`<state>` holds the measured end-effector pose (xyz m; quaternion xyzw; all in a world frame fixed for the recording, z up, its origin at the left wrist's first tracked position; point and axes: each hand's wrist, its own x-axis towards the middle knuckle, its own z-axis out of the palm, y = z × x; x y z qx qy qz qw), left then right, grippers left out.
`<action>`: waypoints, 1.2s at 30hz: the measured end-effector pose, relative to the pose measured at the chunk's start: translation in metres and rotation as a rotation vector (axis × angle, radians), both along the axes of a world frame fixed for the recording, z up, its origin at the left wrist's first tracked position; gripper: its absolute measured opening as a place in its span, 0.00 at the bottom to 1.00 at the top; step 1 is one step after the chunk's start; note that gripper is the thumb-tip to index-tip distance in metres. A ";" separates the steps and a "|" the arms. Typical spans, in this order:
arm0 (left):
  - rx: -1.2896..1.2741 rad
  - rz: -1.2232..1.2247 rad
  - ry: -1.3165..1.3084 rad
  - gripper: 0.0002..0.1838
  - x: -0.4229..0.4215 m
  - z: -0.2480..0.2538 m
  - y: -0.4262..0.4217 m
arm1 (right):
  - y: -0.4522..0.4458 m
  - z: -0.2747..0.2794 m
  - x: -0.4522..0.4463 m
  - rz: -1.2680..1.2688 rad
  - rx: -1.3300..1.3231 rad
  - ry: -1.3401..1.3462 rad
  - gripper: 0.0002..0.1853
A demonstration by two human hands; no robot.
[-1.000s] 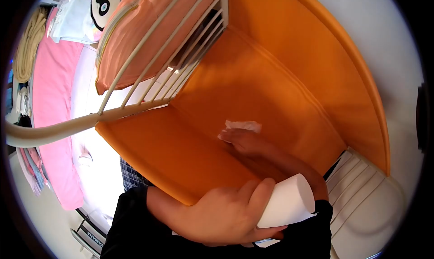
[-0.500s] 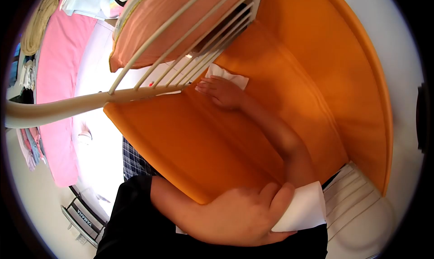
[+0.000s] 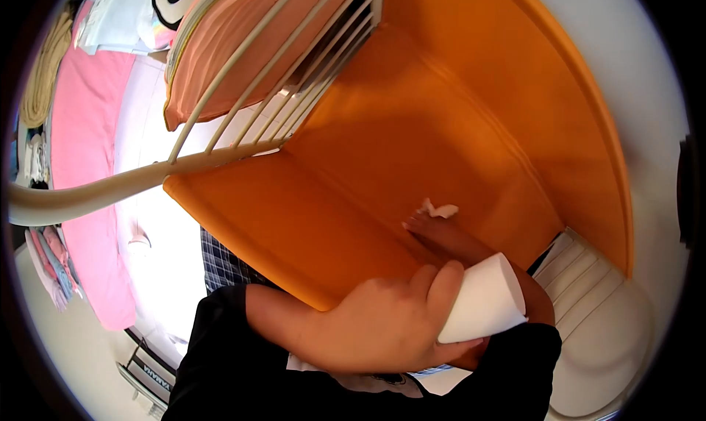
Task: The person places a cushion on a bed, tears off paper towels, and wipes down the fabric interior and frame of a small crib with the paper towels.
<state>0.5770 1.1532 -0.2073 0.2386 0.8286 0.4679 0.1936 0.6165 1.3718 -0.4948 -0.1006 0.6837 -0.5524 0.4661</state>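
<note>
A white paper roll (image 3: 478, 303) is gripped in my left hand (image 3: 390, 322), which is closed around it near my body. My right hand (image 3: 434, 230) reaches into an orange padded seat (image 3: 382, 127), fingers closed on a crumpled white tissue (image 3: 441, 210) that lies against the orange surface. Part of the right forearm is hidden behind the roll.
Cream metal bars (image 3: 243, 105) stand at the upper left with a peach cushion (image 3: 235, 50) behind them. A pink mat (image 3: 92, 171) lies at the far left. A ribbed pale seat (image 3: 596, 311) is at the lower right.
My right hand went up to the corner by the bars with the tissue, then came back down and right towards me. My left hand still holds the roll.
</note>
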 end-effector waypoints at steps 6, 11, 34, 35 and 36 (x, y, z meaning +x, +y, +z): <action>-0.025 0.007 -0.157 0.39 -0.004 0.015 -0.001 | 0.053 0.014 0.020 0.271 0.040 0.884 0.21; -0.003 0.539 0.050 0.41 -0.028 0.027 -0.064 | -0.050 0.075 -0.047 0.089 0.165 1.216 0.21; -0.758 0.141 0.120 0.26 -0.102 -0.006 -0.114 | 0.007 -0.021 -0.074 -0.083 0.805 1.100 0.35; -0.749 0.147 0.104 0.26 -0.102 -0.006 -0.113 | 0.028 -0.028 -0.060 -0.078 0.873 1.094 0.35; -0.742 0.148 0.089 0.26 -0.103 -0.005 -0.111 | 0.047 -0.029 -0.042 -0.068 0.921 1.053 0.35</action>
